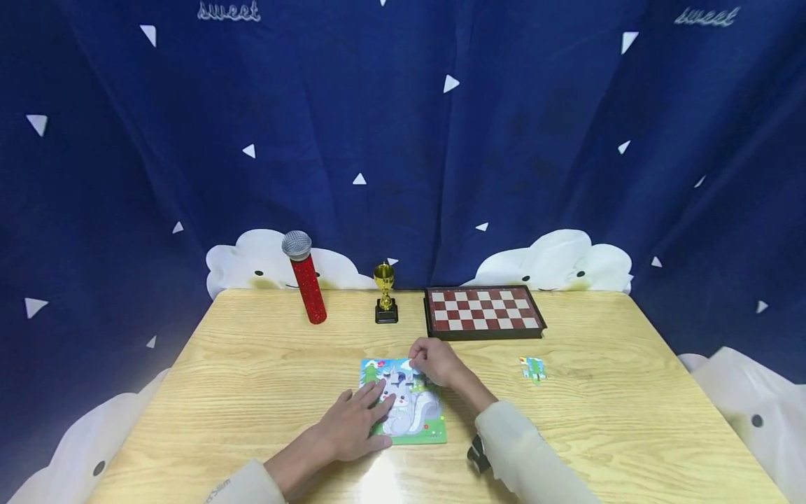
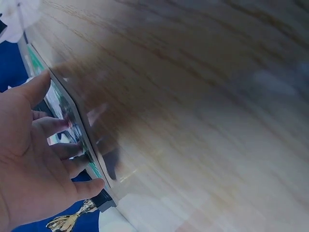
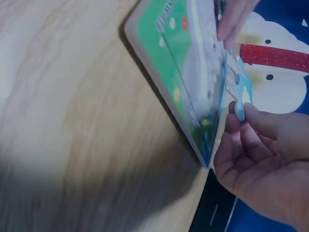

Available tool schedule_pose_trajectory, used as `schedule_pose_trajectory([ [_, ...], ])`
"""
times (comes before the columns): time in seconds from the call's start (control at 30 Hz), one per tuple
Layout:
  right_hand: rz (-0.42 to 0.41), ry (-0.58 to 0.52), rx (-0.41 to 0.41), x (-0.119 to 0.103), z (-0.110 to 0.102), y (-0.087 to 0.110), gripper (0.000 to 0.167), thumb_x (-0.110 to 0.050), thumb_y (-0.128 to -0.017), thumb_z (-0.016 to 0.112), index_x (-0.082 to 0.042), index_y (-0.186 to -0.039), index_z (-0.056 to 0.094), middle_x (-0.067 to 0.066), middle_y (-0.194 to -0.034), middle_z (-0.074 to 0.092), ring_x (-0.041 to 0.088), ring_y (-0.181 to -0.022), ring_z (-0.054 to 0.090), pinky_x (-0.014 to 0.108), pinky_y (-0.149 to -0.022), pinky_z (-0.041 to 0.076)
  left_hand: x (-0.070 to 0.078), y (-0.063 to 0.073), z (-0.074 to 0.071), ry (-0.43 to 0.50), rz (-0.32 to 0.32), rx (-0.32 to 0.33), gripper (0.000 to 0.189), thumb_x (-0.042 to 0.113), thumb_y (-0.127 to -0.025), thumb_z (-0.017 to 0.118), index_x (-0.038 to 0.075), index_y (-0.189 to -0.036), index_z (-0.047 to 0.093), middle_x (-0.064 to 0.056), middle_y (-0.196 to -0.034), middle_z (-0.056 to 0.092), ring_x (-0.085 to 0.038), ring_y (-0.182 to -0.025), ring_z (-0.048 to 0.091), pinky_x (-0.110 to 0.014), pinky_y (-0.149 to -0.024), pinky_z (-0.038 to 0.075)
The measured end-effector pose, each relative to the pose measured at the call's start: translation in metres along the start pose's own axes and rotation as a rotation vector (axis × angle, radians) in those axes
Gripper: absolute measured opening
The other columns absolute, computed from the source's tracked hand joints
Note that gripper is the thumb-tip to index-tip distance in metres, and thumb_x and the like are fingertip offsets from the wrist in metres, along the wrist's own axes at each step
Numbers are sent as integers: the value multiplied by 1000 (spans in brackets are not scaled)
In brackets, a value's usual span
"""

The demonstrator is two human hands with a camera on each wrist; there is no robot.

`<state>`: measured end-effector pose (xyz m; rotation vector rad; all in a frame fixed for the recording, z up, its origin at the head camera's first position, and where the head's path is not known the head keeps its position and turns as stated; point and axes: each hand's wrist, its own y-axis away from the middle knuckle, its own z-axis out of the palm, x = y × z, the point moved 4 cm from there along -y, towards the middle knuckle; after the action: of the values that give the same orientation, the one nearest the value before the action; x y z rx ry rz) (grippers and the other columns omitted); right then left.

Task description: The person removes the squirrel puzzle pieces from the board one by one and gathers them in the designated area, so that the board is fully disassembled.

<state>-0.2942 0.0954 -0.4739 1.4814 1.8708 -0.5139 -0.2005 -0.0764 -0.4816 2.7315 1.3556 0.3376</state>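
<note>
A blue curtain (image 1: 403, 140) is hanging behind the table (image 1: 252, 378), where the puzzle (image 1: 412, 420) is lying, showing a pale grey, bushy-tailed animal over green, with dark gaps near its top. The left hand (image 1: 352, 424) is resting on it, fingers spread; the right hand (image 1: 436, 362) is pinching a light-blue-and-white piece (image 3: 246, 92) near its far edge

in front of me hangs a dark blue curtain (image 1: 403, 140), falling in soft vertical folds and wrapping round to both sides. i see small white triangles (image 1: 451, 83) scattered over it, the pale word "sweet" (image 1: 706, 16) printed high up, and white smiling clouds (image 1: 554, 255) along its lower part. before me stretches a light wooden table (image 1: 264, 378) with streaky grain; near my side a white glare (image 1: 380, 483) shines off its top.
</note>
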Motion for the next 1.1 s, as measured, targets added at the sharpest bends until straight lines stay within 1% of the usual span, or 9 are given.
schedule_pose_trajectory([
  [0.17, -1, -25, 6, 6, -16, 5, 3, -6, -90, 60, -4, -88, 61, 4, -72, 58, 12, -58, 51, 20, -48, 39, -1, 0, 0, -5, 6, 18, 69, 53, -90, 51, 15, -146, 39, -14, -154, 30, -32, -142, 31, -55, -107, 35],
  [0.27, 6, -28, 10, 12, -28, 9, 4, -8, -91, 59, -4, -90, 61, 5, -73, 60, 12, -56, 49, 20, -47, 37, -1, 0, -1, 1, 11, 28, 69, 52, -90, 52, 13, -145, 40, -15, -154, 31, -33, -141, 31, -56, -106, 35],
  [0.37, 16, -13, 21, 21, -41, 13, 5, -8, -91, 60, -5, -89, 61, 4, -73, 59, 10, -54, 46, 21, -47, 36, -1, -1, -2, 0, 18, 37, 69, 52, -90, 53, 13, -145, 40, -16, -153, 32, -33, -141, 32, -56, -105, 36],
  [0.43, 36, -1, 24, 29, -50, 15, 4, -9, -91, 60, -6, -89, 61, 2, -73, 58, 10, -56, 45, 21, -49, 36, 0, -1, -2, -1, 20, 40, 68, 52, -90, 53, 13, -145, 40, -16, -153, 33, -33, -141, 32, -56, -105, 36],
  [0.6, 92, 13, 29, 54, -70, 23, 6, -11, -90, 62, -5, -91, 60, 2, -76, 59, 12, -64, 48, 22, -55, 40, 1, 0, -1, 9, 23, 34, 68, 51, -90, 54, 13, -144, 41, -16, -153, 32, -34, -140, 33, -56, -104, 36],
  [0.77, 89, 46, 38, 76, -86, 29, 6, -9, -90, 62, -3, -89, 61, 1, -73, 55, 11, -63, 45, 22, -55, 39, 1, 2, 1, 21, 19, 34, 68, 51, -89, 54, 13, -144, 42, -16, -153, 32, -34, -140, 34, -56, -104, 37],
  [0.87, 86, 50, 32, 88, -95, 32, 4, -5, -89, 59, -2, -89, 61, 2, -71, 53, 10, -60, 43, 21, -53, 36, 1, 2, 2, 14, 21, 40, 68, 51, -89, 54, 13, -144, 42, -16, -153, 33, -34, -139, 34, -56, -104, 37],
  [1.03, 154, 40, 28, 104, -106, 37, 5, -2, -89, 56, -3, -89, 61, 3, -71, 54, 11, -56, 43, 20, -48, 35, 1, 1, 1, 0, 26, 43, 68, 51, -90, 54, 13, -144, 42, -16, -153, 33, -34, -139, 34, -55, -104, 38],
  [1.1, 187, 58, 32, 106, -109, 38, 5, -2, -88, 56, -3, -89, 62, 4, -73, 57, 13, -59, 46, 22, -50, 38, 1, 1, 0, -3, 29, 43, 68, 51, -90, 54, 13, -144, 42, -16, -153, 33, -34, -139, 34, -55, -104, 38],
])
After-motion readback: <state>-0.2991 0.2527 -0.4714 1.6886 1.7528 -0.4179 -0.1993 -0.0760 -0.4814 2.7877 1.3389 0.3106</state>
